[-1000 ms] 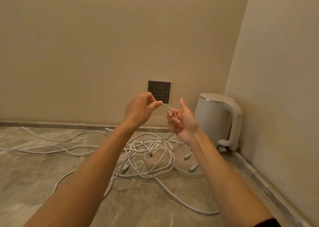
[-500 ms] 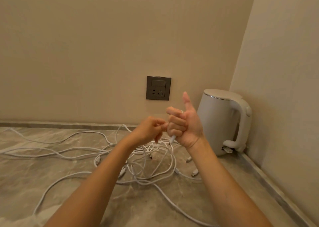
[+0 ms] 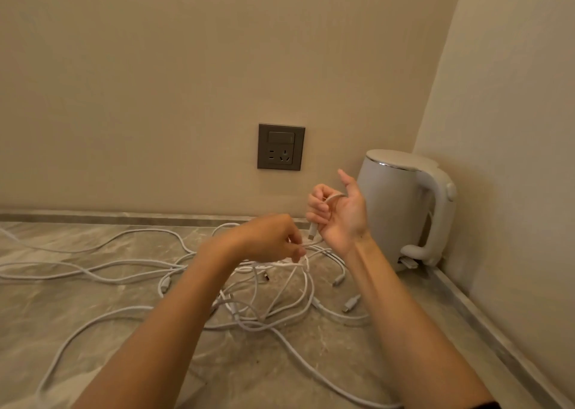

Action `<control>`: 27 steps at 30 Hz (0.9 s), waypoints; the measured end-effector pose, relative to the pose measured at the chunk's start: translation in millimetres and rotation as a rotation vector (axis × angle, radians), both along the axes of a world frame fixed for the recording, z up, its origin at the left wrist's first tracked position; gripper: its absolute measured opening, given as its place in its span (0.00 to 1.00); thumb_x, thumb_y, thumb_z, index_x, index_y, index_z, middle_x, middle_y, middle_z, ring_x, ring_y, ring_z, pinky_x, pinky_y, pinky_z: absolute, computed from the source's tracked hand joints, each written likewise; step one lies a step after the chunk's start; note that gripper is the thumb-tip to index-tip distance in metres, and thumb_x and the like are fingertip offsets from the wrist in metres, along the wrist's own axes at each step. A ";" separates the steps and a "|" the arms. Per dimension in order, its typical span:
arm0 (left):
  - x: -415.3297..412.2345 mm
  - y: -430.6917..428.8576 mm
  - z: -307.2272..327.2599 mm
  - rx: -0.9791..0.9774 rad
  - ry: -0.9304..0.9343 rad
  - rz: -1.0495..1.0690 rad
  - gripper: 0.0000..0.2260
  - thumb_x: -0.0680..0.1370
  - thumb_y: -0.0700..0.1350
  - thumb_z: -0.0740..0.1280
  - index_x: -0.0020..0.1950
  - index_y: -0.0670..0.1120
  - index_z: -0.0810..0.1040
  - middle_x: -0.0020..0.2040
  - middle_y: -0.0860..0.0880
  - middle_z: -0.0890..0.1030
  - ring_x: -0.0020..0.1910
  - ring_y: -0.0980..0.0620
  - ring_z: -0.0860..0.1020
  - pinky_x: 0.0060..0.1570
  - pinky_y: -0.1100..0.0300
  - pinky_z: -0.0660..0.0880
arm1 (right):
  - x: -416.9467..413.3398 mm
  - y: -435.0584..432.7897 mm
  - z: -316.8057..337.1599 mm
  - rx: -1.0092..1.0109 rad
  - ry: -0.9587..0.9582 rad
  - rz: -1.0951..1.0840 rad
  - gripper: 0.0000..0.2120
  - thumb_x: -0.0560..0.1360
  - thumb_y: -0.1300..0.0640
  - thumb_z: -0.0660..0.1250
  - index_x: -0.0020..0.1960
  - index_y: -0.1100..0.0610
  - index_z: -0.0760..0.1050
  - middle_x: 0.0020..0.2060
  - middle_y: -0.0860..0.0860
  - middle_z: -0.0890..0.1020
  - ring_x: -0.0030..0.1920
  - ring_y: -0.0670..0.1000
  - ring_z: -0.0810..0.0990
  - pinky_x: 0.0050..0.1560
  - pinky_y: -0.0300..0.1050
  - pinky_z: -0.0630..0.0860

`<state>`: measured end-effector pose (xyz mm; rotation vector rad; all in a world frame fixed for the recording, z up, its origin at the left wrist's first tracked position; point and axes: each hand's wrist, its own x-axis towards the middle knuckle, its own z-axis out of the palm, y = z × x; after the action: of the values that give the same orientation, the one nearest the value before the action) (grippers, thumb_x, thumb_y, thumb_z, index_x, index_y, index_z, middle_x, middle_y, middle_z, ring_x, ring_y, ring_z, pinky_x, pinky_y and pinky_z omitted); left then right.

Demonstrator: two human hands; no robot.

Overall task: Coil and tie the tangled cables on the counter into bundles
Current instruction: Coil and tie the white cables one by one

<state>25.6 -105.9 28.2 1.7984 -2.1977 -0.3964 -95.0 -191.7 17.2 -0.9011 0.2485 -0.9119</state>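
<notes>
- Head view, looking down along two bare forearms toward a corner where a marbled grey tabletop (image 3: 37, 309) meets two beige walls.
- The right hand (image 3: 337, 219) is raised above the tabletop, palm turned toward the camera and thumb pointing up. Its fingers are curled round a white cable (image 3: 333, 197), which arches over the hand between forefinger and thumb.
- The cable's plug end (image 3: 312, 231) hangs straight down below the right hand's little finger.
- The left hand (image 3: 267, 237) sits lower and just to the left, knuckles up, with its fingers curled downward. Its fingertips pinch the same cable where it leaves the underside of the right hand. The two hands are near each other but do not touch.
- Beneath both hands lies the heap of tangled cables (image 3: 273, 299), all white, looped over one another on the tabletop. Long strands trail away to the left edge and toward the lower right.
- Several loose plugs (image 3: 351, 303) poke out of the heap on its right side, resting on the tabletop.
- A white electric kettle (image 3: 392, 209) stands upright in the corner behind the right hand, handle to the right. Its lid is closed, so what is inside cannot be seen.
- A dark grey wall socket (image 3: 281, 146) with a switch is set into the back wall above the hands.
</notes>
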 end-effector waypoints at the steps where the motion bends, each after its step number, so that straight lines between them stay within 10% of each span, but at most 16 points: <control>1: 2.9 2.2 2.5 -0.017 0.007 0.020 0.10 0.78 0.48 0.64 0.42 0.45 0.82 0.28 0.56 0.72 0.24 0.61 0.68 0.25 0.69 0.62 | 1.2 1.1 -0.5 -0.052 0.074 -0.013 0.25 0.78 0.42 0.52 0.31 0.60 0.65 0.22 0.50 0.63 0.22 0.45 0.58 0.23 0.36 0.56; 14: 22.9 14.5 22.7 -0.566 0.311 0.170 0.06 0.73 0.45 0.71 0.39 0.43 0.81 0.29 0.55 0.74 0.29 0.60 0.69 0.32 0.61 0.66 | 10.7 10.5 8.0 -0.402 0.650 0.130 0.38 0.74 0.29 0.38 0.31 0.59 0.67 0.28 0.52 0.68 0.29 0.48 0.64 0.34 0.41 0.64; 22: 22.2 11.6 21.3 -0.769 0.345 0.199 0.07 0.71 0.44 0.72 0.40 0.41 0.80 0.32 0.57 0.72 0.37 0.54 0.69 0.36 0.60 0.64 | 11.3 21.7 17.1 -0.288 0.587 0.357 0.41 0.70 0.26 0.34 0.24 0.59 0.62 0.17 0.49 0.61 0.19 0.46 0.58 0.22 0.37 0.59; 27: 20.7 8.5 17.4 -0.828 0.427 0.227 0.06 0.70 0.45 0.72 0.40 0.42 0.80 0.34 0.57 0.73 0.40 0.53 0.73 0.40 0.61 0.69 | 17.2 31.6 10.1 -0.034 0.204 0.821 0.44 0.71 0.25 0.40 0.24 0.61 0.70 0.14 0.49 0.65 0.15 0.43 0.58 0.18 0.32 0.57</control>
<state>46.3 -97.4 45.5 1.3115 -1.5028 0.1629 -77.8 -160.1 27.3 -1.0088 0.0213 -0.0642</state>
